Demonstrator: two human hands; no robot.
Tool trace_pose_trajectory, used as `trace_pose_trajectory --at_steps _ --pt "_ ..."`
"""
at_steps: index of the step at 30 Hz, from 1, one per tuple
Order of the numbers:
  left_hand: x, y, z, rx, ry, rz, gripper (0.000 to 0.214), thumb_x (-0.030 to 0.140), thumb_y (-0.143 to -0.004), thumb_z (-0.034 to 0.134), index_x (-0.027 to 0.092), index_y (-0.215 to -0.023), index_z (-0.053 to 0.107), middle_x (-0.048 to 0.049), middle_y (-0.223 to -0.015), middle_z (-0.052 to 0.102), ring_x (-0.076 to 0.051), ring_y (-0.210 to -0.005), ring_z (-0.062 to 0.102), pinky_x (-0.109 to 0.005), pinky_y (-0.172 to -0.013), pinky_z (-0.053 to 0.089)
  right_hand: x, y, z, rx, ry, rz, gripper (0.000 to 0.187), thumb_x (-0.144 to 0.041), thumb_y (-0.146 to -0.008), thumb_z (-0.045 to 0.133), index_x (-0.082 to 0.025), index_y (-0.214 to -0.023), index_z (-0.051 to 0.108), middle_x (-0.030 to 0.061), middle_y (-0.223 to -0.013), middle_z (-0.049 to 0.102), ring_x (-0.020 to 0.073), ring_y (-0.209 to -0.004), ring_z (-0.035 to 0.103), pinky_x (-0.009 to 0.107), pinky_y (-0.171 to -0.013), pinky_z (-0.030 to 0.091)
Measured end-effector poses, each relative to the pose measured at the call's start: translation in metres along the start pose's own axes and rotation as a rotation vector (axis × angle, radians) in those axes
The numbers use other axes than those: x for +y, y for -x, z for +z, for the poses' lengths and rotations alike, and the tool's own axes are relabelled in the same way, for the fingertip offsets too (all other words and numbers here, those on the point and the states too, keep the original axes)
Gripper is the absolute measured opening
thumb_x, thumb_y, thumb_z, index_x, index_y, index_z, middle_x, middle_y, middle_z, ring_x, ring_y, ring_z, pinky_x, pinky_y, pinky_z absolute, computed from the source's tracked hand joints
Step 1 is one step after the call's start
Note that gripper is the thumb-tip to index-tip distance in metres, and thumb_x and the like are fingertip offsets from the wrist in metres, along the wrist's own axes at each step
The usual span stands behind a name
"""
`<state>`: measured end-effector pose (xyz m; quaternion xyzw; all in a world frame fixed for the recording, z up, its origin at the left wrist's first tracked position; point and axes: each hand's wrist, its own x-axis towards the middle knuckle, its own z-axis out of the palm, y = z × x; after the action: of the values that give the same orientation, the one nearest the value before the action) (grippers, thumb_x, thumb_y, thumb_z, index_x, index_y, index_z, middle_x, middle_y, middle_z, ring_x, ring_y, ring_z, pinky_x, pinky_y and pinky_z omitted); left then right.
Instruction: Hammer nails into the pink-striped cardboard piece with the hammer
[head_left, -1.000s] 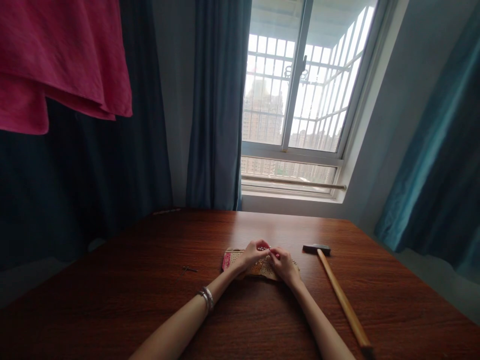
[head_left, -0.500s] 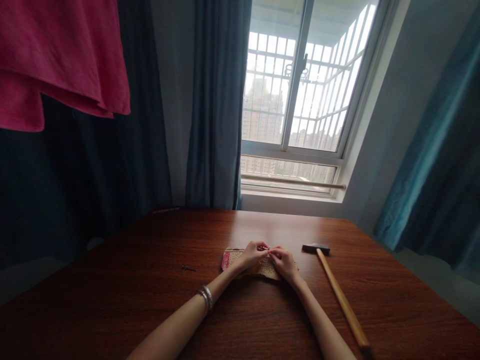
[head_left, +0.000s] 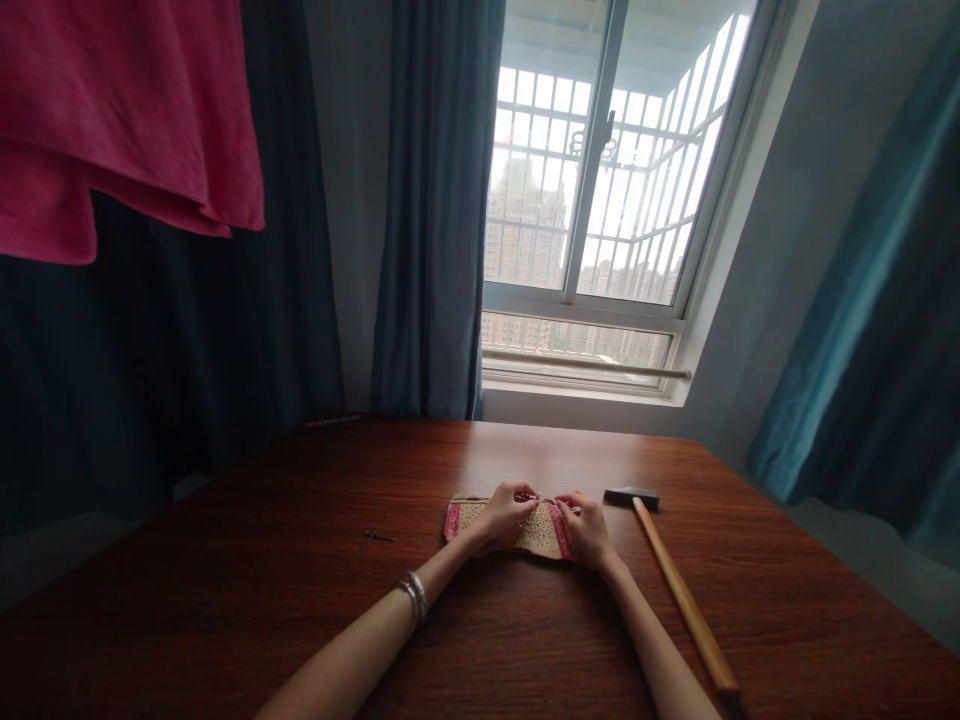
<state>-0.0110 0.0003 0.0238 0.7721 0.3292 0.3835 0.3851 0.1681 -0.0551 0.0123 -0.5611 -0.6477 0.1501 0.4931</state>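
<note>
A beige flat piece with dark dots and pink end bands is set on the brown wood-grain worktop, at the lower centre of the frame. The left hand is held over its middle, fingers curled beside some tiny whitish bits; the right hand is placed over its right end, fingers bent. Whether anything is clamped in either hand cannot be told. A black-headed hammer with a pale wooden handle is seen at lower right.
</note>
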Motion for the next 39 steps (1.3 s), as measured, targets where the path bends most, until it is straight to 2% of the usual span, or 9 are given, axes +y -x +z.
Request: trace_pose_trajectory --at_steps 10,23,39 --pt "0.005 0.002 -0.001 0.001 -0.033 -0.021 0.023 0.026 -0.071 0.055 0.011 -0.085 0.067 -0.0052 -0.081 0.067 -0.015 -0.076 0.059 -0.023 -0.069 0.045 -0.007 0.003 -0.002 -0.026 0.004 0.007 0.025 -0.028 -0.077 0.047 -0.018 -0.082 0.070 0.0069 -0.081 0.066 0.0187 -0.073 0.061 0.029 -0.066 0.049" --pt "-0.006 0.000 0.004 0.033 -0.061 0.007 0.021 0.022 -0.070 0.052 0.011 -0.082 0.065 -0.0047 -0.078 0.067 -0.014 -0.071 0.059 -0.022 -0.065 0.045 -0.012 0.004 -0.002 -0.035 -0.004 0.016 0.025 -0.028 -0.077 0.048 -0.017 -0.081 0.071 0.0073 -0.080 0.066 0.0179 -0.071 0.062 0.029 -0.066 0.050" --pt "-0.001 -0.001 0.004 0.037 -0.058 -0.017 0.022 0.024 -0.069 0.053 0.011 -0.081 0.067 -0.0048 -0.077 0.067 -0.014 -0.070 0.059 -0.023 -0.066 0.045 -0.013 0.005 0.001 -0.037 0.015 0.023 0.025 -0.028 -0.077 0.048 -0.018 -0.081 0.070 0.0066 -0.080 0.066 0.0167 -0.070 0.061 0.027 -0.064 0.051"
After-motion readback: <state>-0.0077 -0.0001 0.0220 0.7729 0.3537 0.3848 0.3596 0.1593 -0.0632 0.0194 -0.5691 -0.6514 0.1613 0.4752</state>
